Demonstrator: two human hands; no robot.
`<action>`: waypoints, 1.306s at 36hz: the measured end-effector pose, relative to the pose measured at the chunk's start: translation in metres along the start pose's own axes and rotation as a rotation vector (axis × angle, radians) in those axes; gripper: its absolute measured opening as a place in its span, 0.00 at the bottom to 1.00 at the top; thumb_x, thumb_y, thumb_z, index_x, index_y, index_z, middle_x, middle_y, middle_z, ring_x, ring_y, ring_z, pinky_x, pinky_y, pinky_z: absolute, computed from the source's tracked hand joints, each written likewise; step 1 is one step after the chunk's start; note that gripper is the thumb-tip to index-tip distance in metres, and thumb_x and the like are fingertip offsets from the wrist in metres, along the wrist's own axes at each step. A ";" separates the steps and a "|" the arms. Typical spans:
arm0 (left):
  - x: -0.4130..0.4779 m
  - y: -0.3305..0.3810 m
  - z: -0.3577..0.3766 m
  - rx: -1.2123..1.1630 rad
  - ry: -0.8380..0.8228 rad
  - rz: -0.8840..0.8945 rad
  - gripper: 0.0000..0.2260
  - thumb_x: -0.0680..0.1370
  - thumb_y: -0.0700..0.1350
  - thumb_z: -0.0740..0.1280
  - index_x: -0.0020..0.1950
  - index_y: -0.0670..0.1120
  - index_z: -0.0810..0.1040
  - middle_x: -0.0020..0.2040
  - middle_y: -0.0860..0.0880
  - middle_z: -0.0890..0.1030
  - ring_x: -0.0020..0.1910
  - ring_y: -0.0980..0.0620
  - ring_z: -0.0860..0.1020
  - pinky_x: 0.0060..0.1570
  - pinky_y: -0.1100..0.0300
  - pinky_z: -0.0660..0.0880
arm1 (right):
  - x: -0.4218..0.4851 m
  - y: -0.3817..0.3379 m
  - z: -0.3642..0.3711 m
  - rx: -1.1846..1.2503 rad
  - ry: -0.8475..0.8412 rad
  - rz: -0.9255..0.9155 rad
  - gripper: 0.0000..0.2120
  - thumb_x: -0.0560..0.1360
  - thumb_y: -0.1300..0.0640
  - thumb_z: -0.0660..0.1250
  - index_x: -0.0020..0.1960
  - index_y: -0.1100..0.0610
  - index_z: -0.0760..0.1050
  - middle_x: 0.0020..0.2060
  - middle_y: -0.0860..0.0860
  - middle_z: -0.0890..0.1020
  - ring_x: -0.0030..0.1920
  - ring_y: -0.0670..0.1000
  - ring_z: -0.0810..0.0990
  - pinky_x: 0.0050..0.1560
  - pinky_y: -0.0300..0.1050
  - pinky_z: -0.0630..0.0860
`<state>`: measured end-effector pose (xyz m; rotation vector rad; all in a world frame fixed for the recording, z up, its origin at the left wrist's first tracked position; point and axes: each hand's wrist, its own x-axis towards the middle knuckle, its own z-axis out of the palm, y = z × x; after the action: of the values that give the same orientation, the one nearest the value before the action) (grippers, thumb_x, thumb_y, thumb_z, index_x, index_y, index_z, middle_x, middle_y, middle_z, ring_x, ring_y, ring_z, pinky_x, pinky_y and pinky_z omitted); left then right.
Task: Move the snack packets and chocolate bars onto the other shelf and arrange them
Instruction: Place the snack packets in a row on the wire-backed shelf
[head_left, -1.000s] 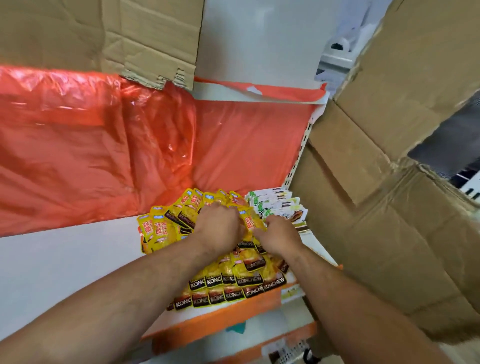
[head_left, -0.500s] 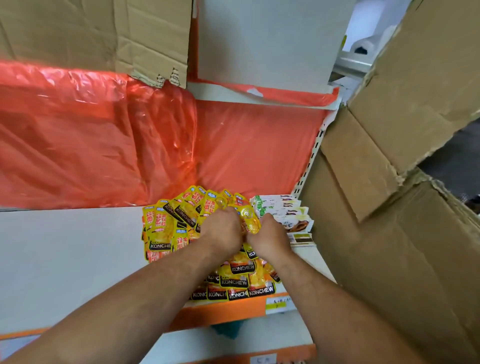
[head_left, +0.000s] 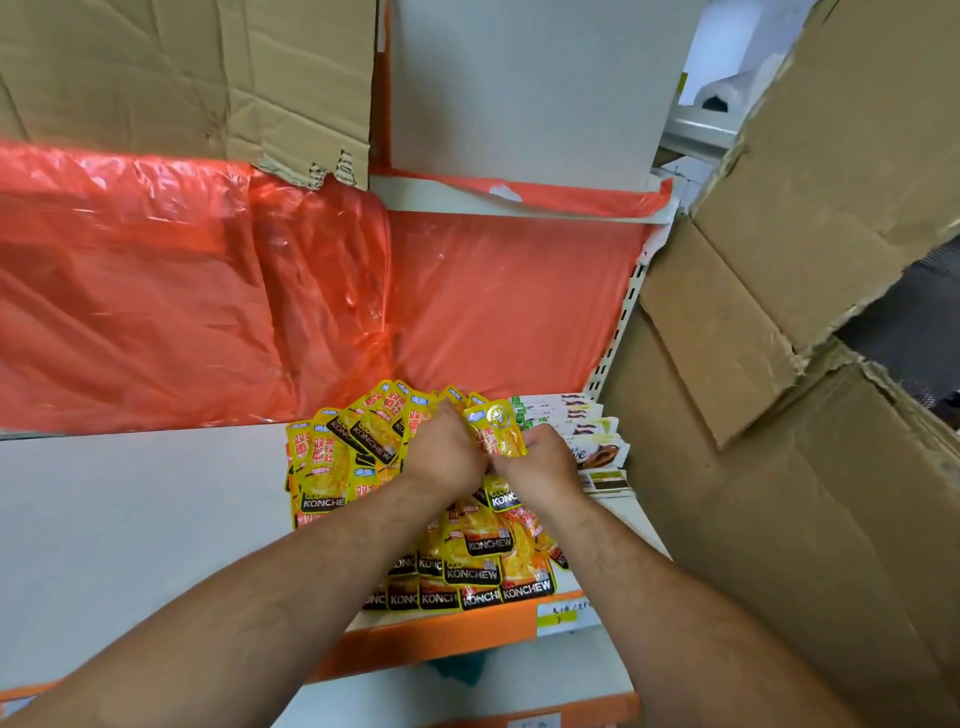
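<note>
Arranging step: both hands at the pile, right end of shelf (head_left: 130, 519), 1 packet raised.

L to R: bare white shelf at left, red plastic sheet (head_left: 156, 312) behind it. Snack packets (head_left: 343, 457) lie in a loose overlapping heap, some reaching the front edge. Left hand (head_left: 447, 457) is curled over the heap; fingertips hidden, so can't tell if it grips anything. Right hand (head_left: 540, 467) is clamped on 1 yellow packet (head_left: 496, 434), held upright just above the heap. Chocolate bars (head_left: 582, 431) are stacked just beside, against the upright. Recommend: square packets into rows, labels facing front, using the free space at left. Obstructions: cardboard boxes (head_left: 779, 467) crowd the right side; slick packets near the edge may slide off.
</note>
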<state>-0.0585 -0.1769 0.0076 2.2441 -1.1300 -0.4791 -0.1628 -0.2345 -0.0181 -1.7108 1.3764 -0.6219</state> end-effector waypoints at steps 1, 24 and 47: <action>0.000 0.001 -0.002 -0.012 0.005 -0.011 0.12 0.75 0.40 0.67 0.55 0.39 0.70 0.53 0.38 0.79 0.55 0.36 0.78 0.41 0.55 0.68 | 0.000 -0.001 -0.001 0.030 -0.002 0.007 0.13 0.70 0.56 0.76 0.46 0.54 0.72 0.40 0.50 0.79 0.39 0.52 0.77 0.36 0.45 0.69; -0.008 -0.023 -0.016 -0.294 0.095 -0.177 0.10 0.75 0.39 0.68 0.56 0.45 0.78 0.54 0.42 0.82 0.53 0.42 0.80 0.49 0.55 0.77 | -0.010 -0.009 -0.002 0.290 -0.154 0.077 0.22 0.74 0.62 0.74 0.65 0.64 0.73 0.55 0.52 0.77 0.53 0.53 0.75 0.57 0.46 0.71; -0.098 -0.142 -0.074 -0.775 0.260 -0.398 0.11 0.70 0.33 0.74 0.37 0.46 0.75 0.36 0.42 0.78 0.35 0.47 0.76 0.37 0.53 0.74 | -0.081 -0.049 0.088 0.271 -0.433 -0.063 0.12 0.73 0.57 0.75 0.51 0.62 0.76 0.44 0.53 0.82 0.44 0.51 0.78 0.45 0.45 0.71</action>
<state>0.0112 -0.0047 -0.0194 1.7472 -0.2686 -0.6268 -0.0894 -0.1283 -0.0141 -1.5587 0.8946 -0.4166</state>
